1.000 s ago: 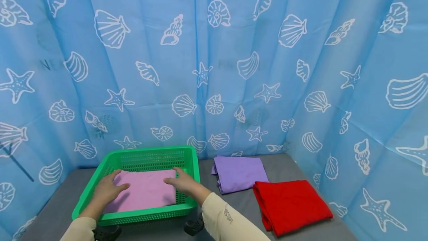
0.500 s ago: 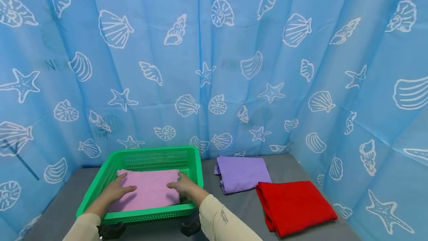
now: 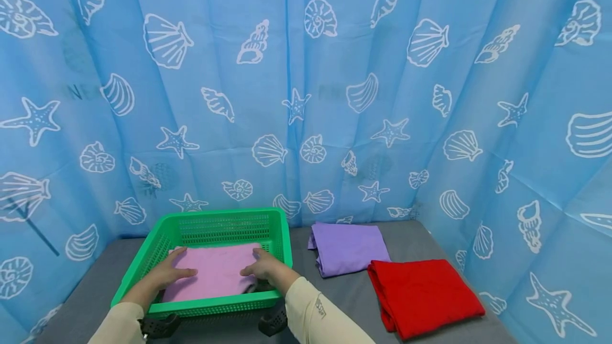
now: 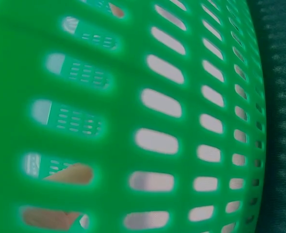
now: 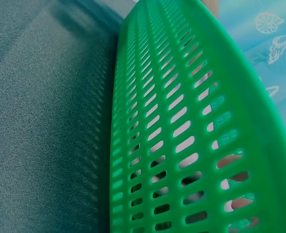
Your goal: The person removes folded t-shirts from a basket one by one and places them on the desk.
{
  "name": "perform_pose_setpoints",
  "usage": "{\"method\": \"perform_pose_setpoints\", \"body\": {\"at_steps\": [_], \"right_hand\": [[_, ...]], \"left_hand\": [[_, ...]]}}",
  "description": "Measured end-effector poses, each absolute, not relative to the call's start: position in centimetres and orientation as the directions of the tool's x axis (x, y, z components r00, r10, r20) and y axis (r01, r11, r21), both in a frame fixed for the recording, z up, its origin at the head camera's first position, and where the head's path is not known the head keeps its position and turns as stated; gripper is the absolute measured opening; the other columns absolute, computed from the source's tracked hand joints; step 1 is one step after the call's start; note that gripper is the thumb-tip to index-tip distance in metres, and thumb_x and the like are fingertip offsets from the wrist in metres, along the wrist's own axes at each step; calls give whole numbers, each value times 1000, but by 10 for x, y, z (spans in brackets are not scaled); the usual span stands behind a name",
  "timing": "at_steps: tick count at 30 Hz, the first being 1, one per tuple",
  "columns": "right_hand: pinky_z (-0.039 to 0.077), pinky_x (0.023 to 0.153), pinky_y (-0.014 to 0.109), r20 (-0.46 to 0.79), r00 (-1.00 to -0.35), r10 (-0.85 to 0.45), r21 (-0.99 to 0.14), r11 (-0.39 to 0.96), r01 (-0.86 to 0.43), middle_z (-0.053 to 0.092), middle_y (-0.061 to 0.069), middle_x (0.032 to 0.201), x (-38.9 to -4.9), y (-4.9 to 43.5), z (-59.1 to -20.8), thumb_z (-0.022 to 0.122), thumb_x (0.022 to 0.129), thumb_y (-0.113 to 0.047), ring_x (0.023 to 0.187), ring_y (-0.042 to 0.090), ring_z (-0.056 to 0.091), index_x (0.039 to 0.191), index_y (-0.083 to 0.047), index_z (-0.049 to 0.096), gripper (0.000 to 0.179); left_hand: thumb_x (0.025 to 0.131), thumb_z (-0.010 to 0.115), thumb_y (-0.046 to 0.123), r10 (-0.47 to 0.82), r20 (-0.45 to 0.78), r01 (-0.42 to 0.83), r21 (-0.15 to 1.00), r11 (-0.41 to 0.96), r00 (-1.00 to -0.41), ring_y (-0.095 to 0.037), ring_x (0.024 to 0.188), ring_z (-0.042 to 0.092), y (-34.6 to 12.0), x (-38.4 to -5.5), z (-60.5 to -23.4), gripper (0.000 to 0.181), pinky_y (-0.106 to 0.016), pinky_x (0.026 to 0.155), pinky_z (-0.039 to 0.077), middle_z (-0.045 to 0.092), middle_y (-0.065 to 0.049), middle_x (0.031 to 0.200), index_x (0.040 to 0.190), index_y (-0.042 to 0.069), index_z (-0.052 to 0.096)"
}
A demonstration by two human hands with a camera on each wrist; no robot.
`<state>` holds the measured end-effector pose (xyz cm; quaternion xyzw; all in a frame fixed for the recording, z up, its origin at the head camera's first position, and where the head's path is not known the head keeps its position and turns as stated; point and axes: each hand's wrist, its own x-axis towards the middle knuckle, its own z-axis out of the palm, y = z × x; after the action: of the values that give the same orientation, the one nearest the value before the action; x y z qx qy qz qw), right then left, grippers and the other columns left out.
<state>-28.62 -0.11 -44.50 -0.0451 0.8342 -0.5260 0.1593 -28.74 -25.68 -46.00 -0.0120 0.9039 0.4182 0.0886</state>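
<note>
A folded pink cloth (image 3: 215, 272) lies in the green plastic basket (image 3: 224, 304) in the head view. My left hand (image 3: 164, 275) grips its left side, with the thumb over the top. Its right side is held by my right hand (image 3: 268, 268), thumb inward on top and fingers at the far right corner. Some fingertips are hidden at the cloth's edges. A small dark patch shows at the cloth's near right corner. Both wrist views mostly show the basket's slotted wall (image 4: 118, 121), with parts of the pink cloth (image 5: 181, 128) visible through the slots.
To the right of the basket, a folded purple cloth (image 3: 351, 248) and a folded red cloth (image 3: 423, 296) lie on the grey-covered surface (image 3: 344, 301). A blue curtain (image 3: 306, 94) with white shells and starfish hangs behind and at the right.
Both hands have come down from above onto the sides of the pink cloth. Its near right corner has shifted and a dark patch now shows there. The view has turned slightly left.
</note>
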Motion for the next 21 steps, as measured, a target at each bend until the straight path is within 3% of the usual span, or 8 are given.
{"method": "perform_pose_setpoints", "body": {"at_steps": [2, 5, 13, 21], "right_hand": [[47, 73, 36, -228, -940, -253, -889, 448, 95, 40, 20, 131, -285, -1, -445, 69, 77, -5, 90, 25, 56, 133, -2, 41, 63], [44, 51, 25, -248, -930, -271, -893, 437, 110, 44, 18, 126, -283, 0, -444, 68, 77, -1, 56, 12, 49, 133, -5, 44, 61], [39, 47, 22, -226, -940, -257, -887, 453, 90, 43, 18, 127, -284, -1, -445, 68, 76, 3, 53, 12, 46, 130, -7, 48, 59], [39, 45, 23, -257, -932, -254, -893, 431, 128, 45, 17, 120, -284, -1, -443, 66, 76, 6, 47, 11, 43, 132, -9, 46, 61]], "left_hand": [[79, 68, 24, 68, -171, -89, 765, 638, -983, -57, 121, 3, -255, -286, -459, 85, -65, 94, 13, 1, -40, 136, 136, -9, 14], [79, 69, 23, 92, -193, -95, 778, 621, -977, -56, 121, 5, -253, -284, -457, 82, -64, 94, 17, 4, -39, 135, 135, -9, 19], [75, 72, 23, 81, -211, -109, 752, 651, -974, -56, 121, 10, -251, -281, -456, 78, -64, 93, 17, 9, -39, 135, 134, -3, 28], [74, 73, 14, 84, -190, -90, 752, 653, -978, -57, 121, 10, -251, -283, -457, 76, -63, 92, 21, 10, -40, 135, 134, -5, 30]]}}
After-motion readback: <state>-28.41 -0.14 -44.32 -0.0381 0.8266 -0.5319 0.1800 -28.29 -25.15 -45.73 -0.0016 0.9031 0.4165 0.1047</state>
